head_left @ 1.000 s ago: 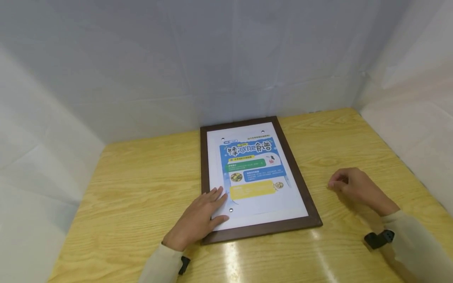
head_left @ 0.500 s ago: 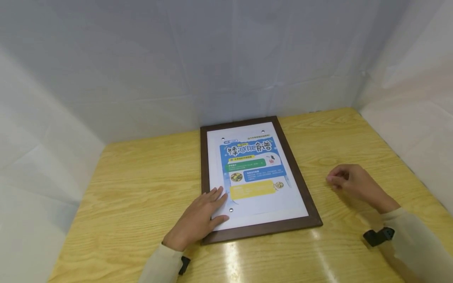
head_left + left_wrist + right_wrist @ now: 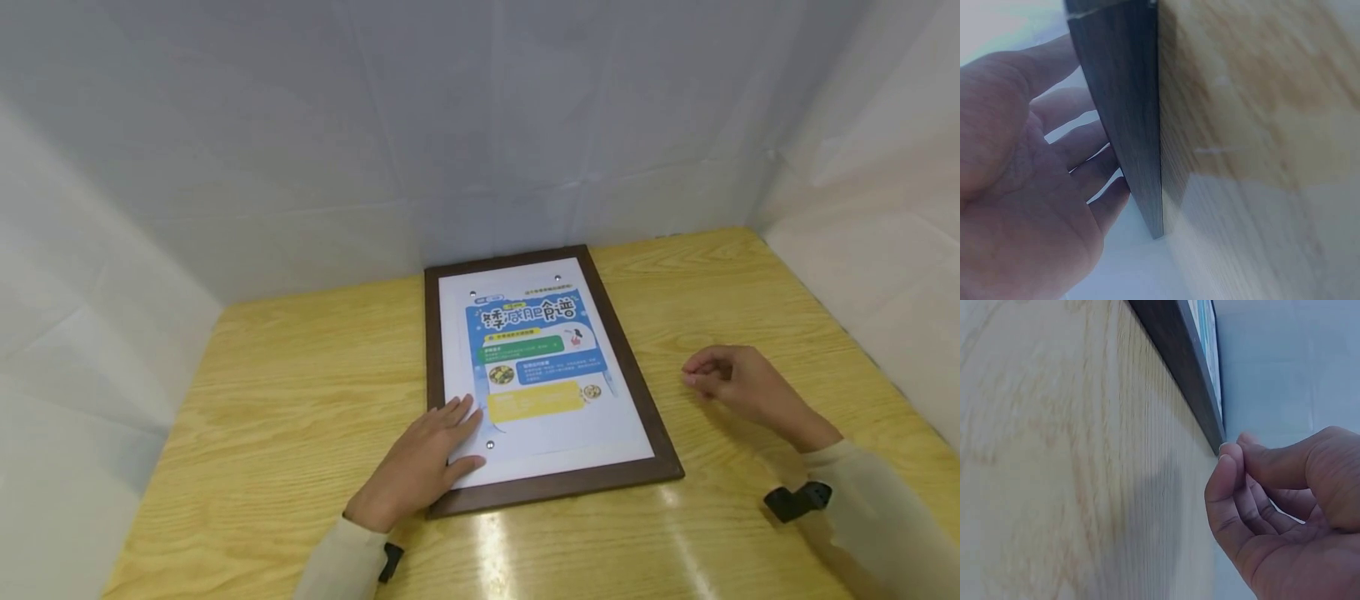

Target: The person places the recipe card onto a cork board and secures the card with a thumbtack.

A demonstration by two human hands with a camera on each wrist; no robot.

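A brown-framed board [image 3: 555, 475] lies flat on the table with a white printed poster [image 3: 540, 367] inside its frame. Small shiny silver round pieces sit on the poster, at its top left [image 3: 472, 293], top right [image 3: 557, 278] and bottom left [image 3: 490, 445]. My left hand [image 3: 420, 458] rests with spread fingers on the board's lower left corner. To the right of the board, my right hand [image 3: 750, 387] hovers over the table, fingers curled and thumb tip meeting the fingertips [image 3: 1229, 459]; I cannot tell whether something tiny is between them.
The wood-grain table [image 3: 300, 400] carries the board, whose far edge reaches near the back white sheet [image 3: 450, 125]. White sheets also hang at the left [image 3: 60, 333] and right [image 3: 885, 208]. Both wrists wear black straps [image 3: 798, 500].
My right hand has shifted slightly up and left, closer to the board's right edge. The left hand, board and poster have stayed in place.
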